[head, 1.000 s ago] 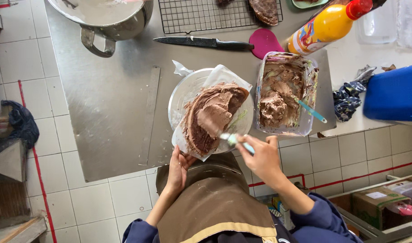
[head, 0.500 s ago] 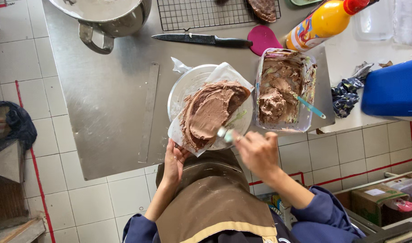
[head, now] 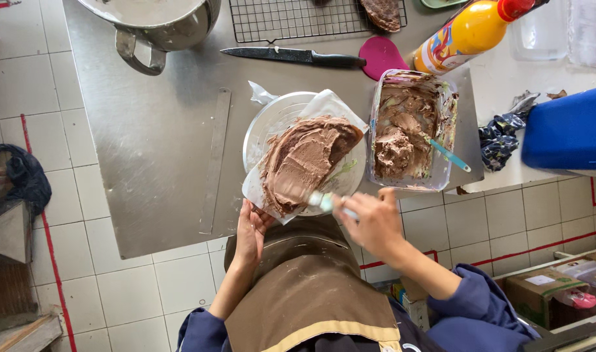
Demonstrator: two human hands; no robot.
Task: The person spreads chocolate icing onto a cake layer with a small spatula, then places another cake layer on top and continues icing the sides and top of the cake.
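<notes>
Right hand (head: 375,225) closed on spatula (head: 324,201); left hand (head: 251,229) open, steadying paper (head: 327,104) edge. Risk — frosted cake (head: 304,163) sliding, paper tearing under pressure.

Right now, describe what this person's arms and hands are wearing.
Both hands are bare, with no gloves: left hand, right hand. Dark blue sleeves are pushed up near the elbows, leaving the forearms uncovered. A brown apron with a tan edge band covers the front.
</notes>
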